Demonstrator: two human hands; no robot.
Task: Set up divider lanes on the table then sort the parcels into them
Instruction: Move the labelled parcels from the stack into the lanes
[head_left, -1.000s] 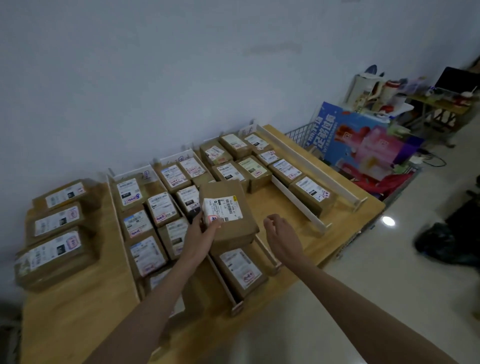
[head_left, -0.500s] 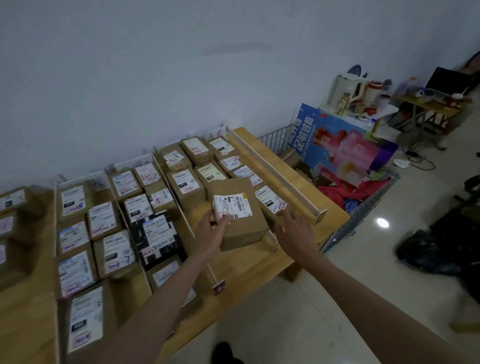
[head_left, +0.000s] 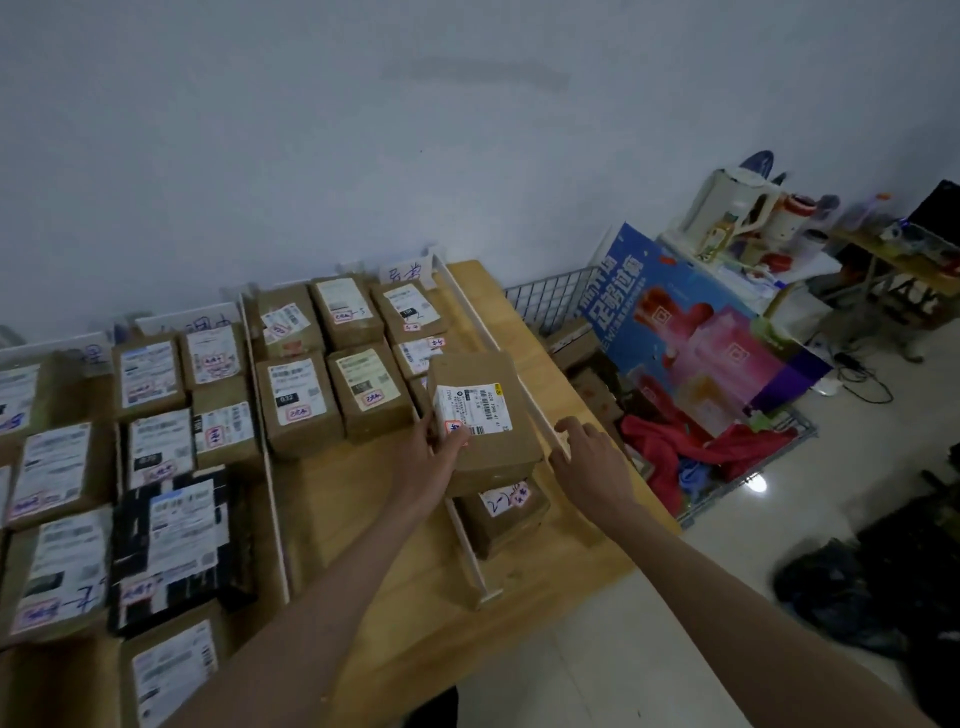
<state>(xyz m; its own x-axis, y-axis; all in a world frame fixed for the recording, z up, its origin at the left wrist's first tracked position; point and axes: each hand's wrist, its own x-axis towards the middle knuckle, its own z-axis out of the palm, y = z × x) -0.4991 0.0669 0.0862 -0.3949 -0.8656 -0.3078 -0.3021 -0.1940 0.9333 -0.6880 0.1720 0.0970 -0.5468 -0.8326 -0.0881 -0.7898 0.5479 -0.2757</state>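
Note:
My left hand (head_left: 434, 457) grips a brown cardboard parcel (head_left: 488, 441) with a white label, holding it over the rightmost lane of the wooden table (head_left: 524, 332). Beneath it lies another brown parcel (head_left: 501, 517) in that lane. My right hand (head_left: 589, 460) hovers just right of the held parcel, fingers relaxed, next to a long white divider strip (head_left: 488, 332). More white dividers (head_left: 470, 540) split the table into lanes filled with several labelled brown parcels (head_left: 298, 405) and one black parcel (head_left: 176, 545).
A wire basket (head_left: 550, 296) with red cloth (head_left: 670, 452) and a blue and pink printed box (head_left: 701, 332) stands right of the table. Behind it is a cluttered stand with a white kettle (head_left: 727, 208). Dark bags (head_left: 883, 597) lie on the tiled floor.
My left hand carried the parcel to the right, from the middle lanes to above the rightmost lane. My right hand moved along beside it. The view shifted right.

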